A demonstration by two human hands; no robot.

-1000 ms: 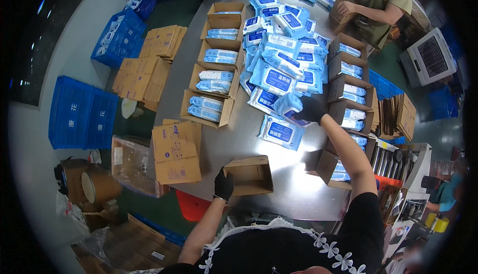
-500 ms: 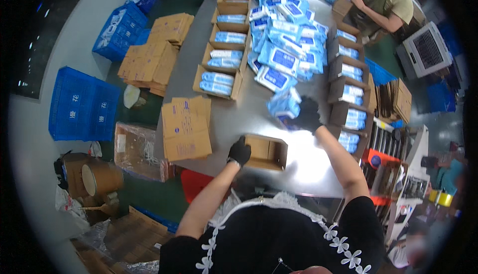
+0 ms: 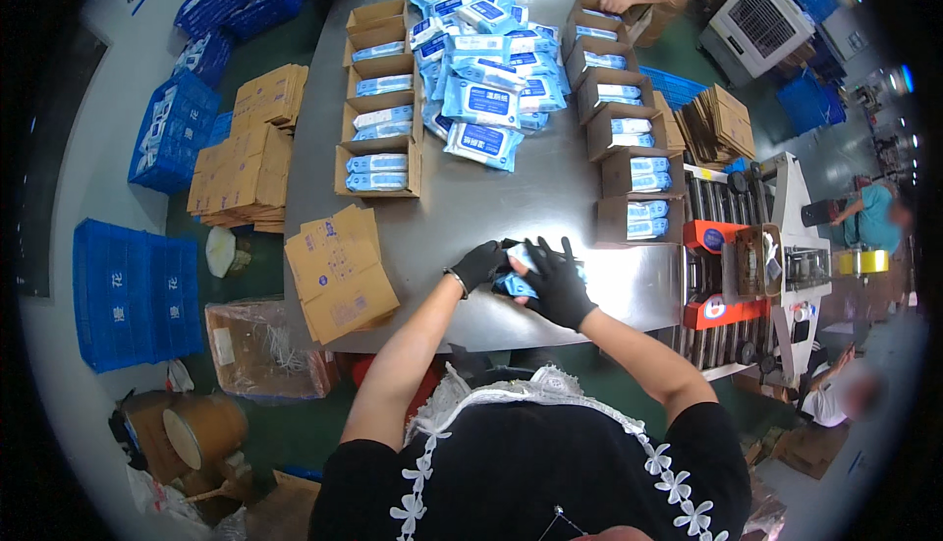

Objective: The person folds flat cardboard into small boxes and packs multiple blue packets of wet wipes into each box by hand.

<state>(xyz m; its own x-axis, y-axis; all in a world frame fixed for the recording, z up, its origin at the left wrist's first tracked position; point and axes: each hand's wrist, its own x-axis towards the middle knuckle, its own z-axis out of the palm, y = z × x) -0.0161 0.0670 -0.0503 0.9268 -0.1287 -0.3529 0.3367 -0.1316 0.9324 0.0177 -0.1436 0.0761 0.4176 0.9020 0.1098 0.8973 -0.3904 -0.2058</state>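
Note:
Both my hands wear black gloves and meet over the steel table (image 3: 462, 320) near its front edge. My right hand (image 3: 555, 285) grips light-blue packs of wipes (image 3: 518, 274), its fingers lying across them. Beside it, my left hand (image 3: 478, 267) is closed at the left side of a small open cardboard box, now almost wholly hidden under the hands and packs. How deep the packs sit in it I cannot tell. Beyond my hands lies a big heap of blue-and-white wipes packs (image 3: 481, 99).
Filled open boxes line the table's left (image 3: 378, 182) and right (image 3: 634, 222) sides. Flattened cartons (image 3: 344, 276) lie at the left front. A roller conveyor (image 3: 722, 344) adjoins the right edge. A co-worker's hand (image 3: 617, 2) is at the far right boxes. Blue crates (image 3: 138, 295) stand left.
My right hand has brought the wipes packs from near the heap down and left to the small box. My left hand stays beside that box. The view has shifted.

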